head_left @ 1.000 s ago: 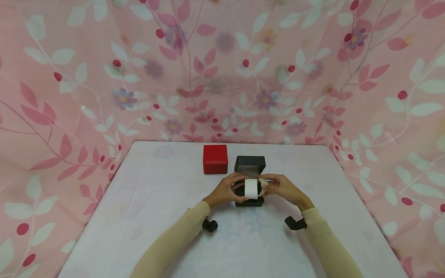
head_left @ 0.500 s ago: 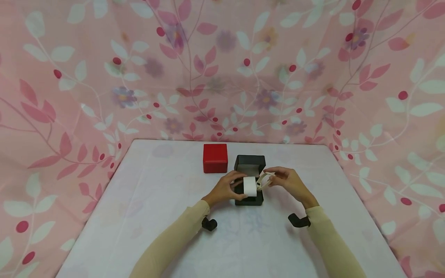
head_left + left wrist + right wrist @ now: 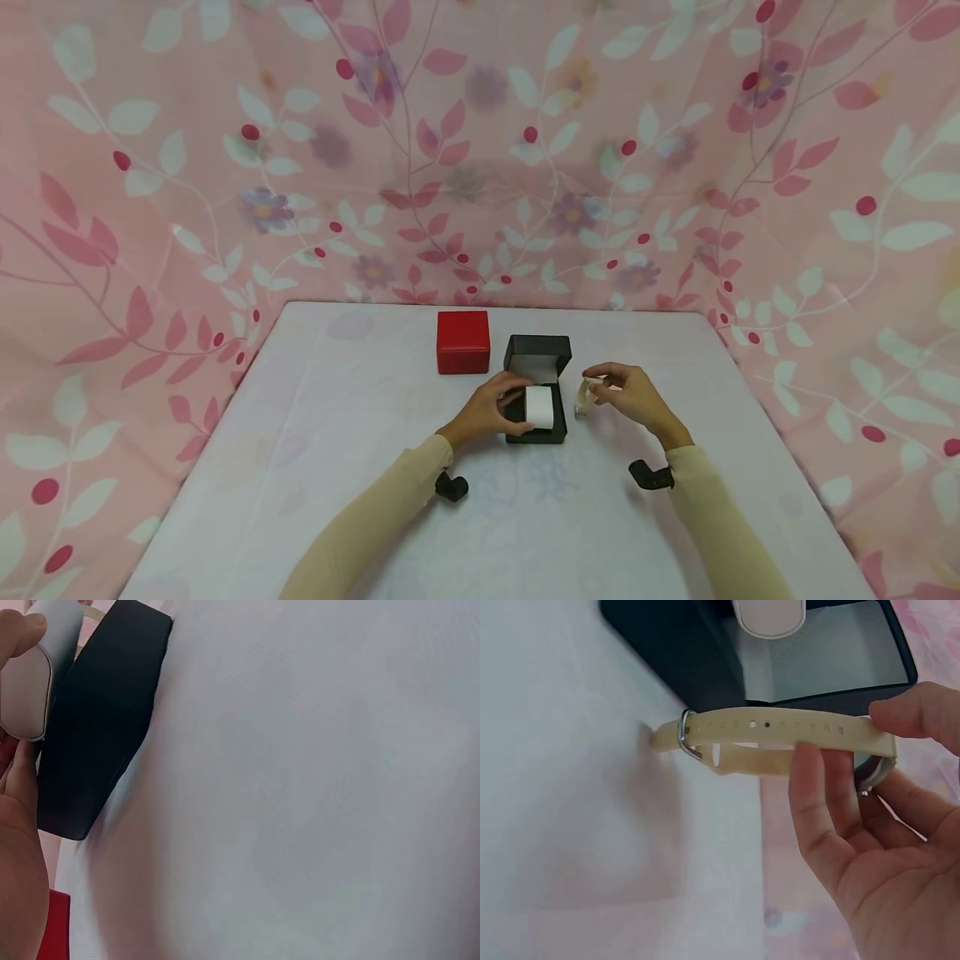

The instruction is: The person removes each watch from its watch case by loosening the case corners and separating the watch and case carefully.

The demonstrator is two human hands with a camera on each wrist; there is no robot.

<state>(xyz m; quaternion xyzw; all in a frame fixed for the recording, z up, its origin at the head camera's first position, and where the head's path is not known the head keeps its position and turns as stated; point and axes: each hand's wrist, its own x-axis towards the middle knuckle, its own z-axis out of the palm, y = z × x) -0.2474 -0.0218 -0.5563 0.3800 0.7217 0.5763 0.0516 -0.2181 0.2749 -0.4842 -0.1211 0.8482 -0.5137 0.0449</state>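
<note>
In the head view, a black watch box [image 3: 537, 350] stands with its lid raised. My left hand [image 3: 486, 408] grips a white watch cushion [image 3: 540, 408] between thumb and fingers, at the box's lower half. The left wrist view shows the cushion's rounded end [image 3: 26, 694] just past the box's dark side [image 3: 105, 720]. Right of the box, clear of the cushion, my right hand [image 3: 633, 396] pinches a watch [image 3: 585, 397] with a cream strap. Seen from the right wrist, the strap [image 3: 780, 724] is buckled into a loop, and my fingers partly cover the watch's case [image 3: 874, 771].
A closed red box [image 3: 462, 343] sits left of and slightly behind the black one. White cloth covers the table [image 3: 360, 400]. Behind it hangs a pink floral curtain [image 3: 480, 167].
My right hand has drawn the watch off the cushion's right end and moved right, away from the box. My left hand stays on the cushion, almost in place.
</note>
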